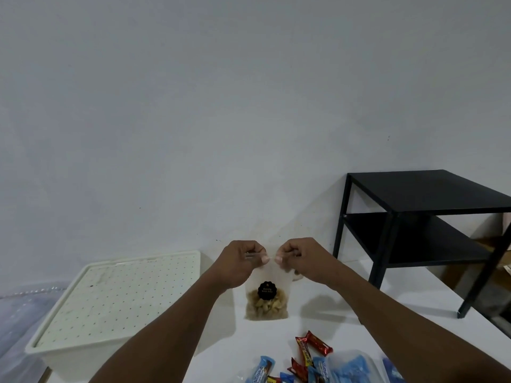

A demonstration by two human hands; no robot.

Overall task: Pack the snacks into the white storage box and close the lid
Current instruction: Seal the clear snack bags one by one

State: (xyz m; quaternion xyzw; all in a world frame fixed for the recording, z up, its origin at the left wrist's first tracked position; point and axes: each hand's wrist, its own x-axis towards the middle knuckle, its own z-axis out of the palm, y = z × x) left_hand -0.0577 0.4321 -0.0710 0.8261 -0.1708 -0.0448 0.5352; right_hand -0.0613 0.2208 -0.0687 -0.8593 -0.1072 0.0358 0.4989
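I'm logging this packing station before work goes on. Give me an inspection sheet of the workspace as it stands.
Surface: white table, carrying the snacks.
Job's things: white storage box at left, perforated lid on; clear pouch of snacks, upright; red and blue wrapped snacks at the near edge.
Clutter: translucent plastic sheeting left of the box, blurred.
Hands: left hand and right hand each pinch the pouch's top edge.
Cables: nothing seen.
Surroundings: white wall; black side table at right.
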